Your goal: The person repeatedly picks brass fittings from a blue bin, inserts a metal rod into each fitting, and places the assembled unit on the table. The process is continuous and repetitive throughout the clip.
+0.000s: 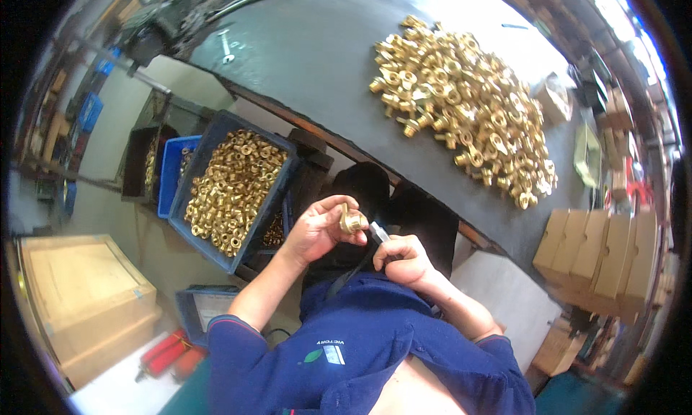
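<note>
Brass fitting (352, 219), a small golden threaded piece of metal, sits just below the middle of the frame, pinched between the thumb and fingers of the left hand (319, 230), which is closed around it. Just to its right, the right hand (405, 261) is curled shut around a slim tool with a dark handle and a silvery metal tip (378, 232); that tip points up and to the left and comes right against the fitting, though whether it actually enters the piece cannot be told. Both forearms rise from the lower edge out of dark blue sleeves (238, 346). To the left of the hands, in the left-centre of the frame, a dark blue plastic crate (282, 171) is filled with loose brass parts of the same golden colour, and a smaller bright blue bin (171, 171) stands against its left side. Across the upper right a large heap of brass fittings (465, 105) lies spread on a black worktop (310, 54). At the right edge, plain brown cardboard boxes (598, 253) stand in a row, well apart from the hands. In the lower left lies a pale wooden box (83, 285), with a red cylindrical object (164, 354) just below it.
</note>
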`<state>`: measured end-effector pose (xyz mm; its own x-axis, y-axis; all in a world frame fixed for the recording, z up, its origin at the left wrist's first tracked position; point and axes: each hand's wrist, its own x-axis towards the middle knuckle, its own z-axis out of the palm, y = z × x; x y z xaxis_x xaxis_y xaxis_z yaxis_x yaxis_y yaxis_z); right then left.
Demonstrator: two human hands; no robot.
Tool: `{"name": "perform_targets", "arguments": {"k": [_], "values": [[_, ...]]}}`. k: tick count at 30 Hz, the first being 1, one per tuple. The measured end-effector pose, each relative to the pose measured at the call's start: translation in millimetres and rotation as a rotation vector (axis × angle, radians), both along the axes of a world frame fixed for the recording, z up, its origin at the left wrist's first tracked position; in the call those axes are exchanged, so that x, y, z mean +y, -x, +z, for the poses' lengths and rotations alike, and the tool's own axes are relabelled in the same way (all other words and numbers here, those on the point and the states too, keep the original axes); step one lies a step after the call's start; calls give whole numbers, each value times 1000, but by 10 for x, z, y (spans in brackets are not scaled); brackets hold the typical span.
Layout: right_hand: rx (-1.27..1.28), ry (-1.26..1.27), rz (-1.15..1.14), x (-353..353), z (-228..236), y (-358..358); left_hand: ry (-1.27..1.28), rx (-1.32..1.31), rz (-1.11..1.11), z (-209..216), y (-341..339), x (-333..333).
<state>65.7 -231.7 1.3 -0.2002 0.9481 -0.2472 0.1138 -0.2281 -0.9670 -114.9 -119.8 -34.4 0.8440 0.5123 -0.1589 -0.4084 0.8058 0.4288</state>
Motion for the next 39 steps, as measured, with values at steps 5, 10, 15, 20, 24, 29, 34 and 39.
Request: {"name": "perform_targets", "arguments": {"k": [5, 10, 15, 20, 24, 29, 34, 39], "values": [[-91, -120, 20, -170, 65, -203, -20, 155, 0, -31, -303, -58], [-113, -125, 48, -231, 39, -245, -262, 305, -155, -8, -400, -62], [-91, -50, 103, -250, -56, -265, -593, 436, -347, 145, -425, -15], [142, 97, -6, -319, -258, -221, -573, 445, -331, 149, -501, -82], [-15, -79, -67, -336, -173, -246, -588, 437, -171, 60, -502, -87], [-17, -96, -101, -307, -192, -291, -638, 492, -61, 2, -509, -244], [157, -26, -156, -339, -330, -274, -558, 460, -109, -55, -553, -277], [171, -13, -192, -363, -269, -353, -715, 473, -54, 9, -691, 5]]}}
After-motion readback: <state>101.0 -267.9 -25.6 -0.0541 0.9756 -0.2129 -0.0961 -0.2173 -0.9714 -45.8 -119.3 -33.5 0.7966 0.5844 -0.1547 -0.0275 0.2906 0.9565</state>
